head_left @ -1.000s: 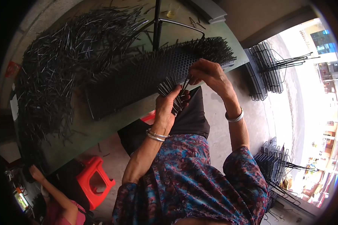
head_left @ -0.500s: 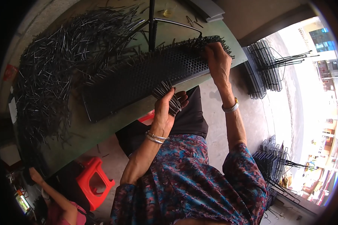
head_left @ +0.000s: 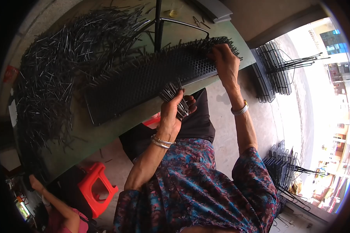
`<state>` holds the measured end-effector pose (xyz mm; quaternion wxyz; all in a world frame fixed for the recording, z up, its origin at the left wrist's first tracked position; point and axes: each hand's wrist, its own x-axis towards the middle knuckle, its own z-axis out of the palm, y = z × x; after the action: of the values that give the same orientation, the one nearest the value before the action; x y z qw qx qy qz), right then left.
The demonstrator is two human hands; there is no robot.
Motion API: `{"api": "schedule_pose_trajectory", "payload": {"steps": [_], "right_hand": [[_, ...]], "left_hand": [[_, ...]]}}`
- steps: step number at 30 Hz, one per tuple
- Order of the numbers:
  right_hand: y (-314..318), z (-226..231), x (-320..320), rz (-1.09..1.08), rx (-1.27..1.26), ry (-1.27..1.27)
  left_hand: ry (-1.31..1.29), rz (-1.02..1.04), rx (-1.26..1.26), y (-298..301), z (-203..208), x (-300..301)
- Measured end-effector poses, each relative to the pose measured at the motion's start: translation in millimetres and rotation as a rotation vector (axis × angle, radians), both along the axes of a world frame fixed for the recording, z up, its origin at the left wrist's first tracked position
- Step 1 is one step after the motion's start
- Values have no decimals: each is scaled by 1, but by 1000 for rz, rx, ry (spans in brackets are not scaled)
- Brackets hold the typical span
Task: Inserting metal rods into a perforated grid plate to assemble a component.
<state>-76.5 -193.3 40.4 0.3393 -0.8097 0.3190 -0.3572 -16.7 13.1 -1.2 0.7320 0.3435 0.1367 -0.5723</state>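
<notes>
My left hand [head_left: 172, 112] is closed around a bundle of thin dark rods [head_left: 170, 92], held by the front edge of a long black perforated board [head_left: 144, 77]. The board lies slantwise on the table, its face covered in rows of small round holes. Short rods stand upright in the holes along its far edge and right end. My right hand [head_left: 226, 62] is pinched over the board's right end, among the standing rods. Its fingertips point down to the holes, and whatever they hold is hidden behind them.
A big heap of loose dark rods [head_left: 50, 77] covers the green table's left side. A black upright post [head_left: 158, 27] rises behind the board. A red plastic stool [head_left: 99, 190] and another person's arm [head_left: 58, 200] are at lower left. Wire racks [head_left: 274, 70] stand right.
The rod bundle and my left hand have shifted very slightly to the right. My right hand stays at nearly the same place over the board's right end.
</notes>
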Motion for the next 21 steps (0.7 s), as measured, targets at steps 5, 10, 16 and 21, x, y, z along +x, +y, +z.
{"api": "schedule_pose_trajectory", "payload": {"steps": [5, 10, 16, 21], "right_hand": [[0, 6, 1, 25, -9, 46], [-9, 11, 0, 64, -75, 102], [-13, 11, 5, 111, -131, 193], [-12, 3, 6, 117, -282, 222]], "left_hand": [[-84, -39, -7, 1, 0, 0], [-131, -42, -3, -1, 2, -2], [-165, -19, 22, -3, 3, -3], [-190, -36, 21, -3, 2, -5]]}}
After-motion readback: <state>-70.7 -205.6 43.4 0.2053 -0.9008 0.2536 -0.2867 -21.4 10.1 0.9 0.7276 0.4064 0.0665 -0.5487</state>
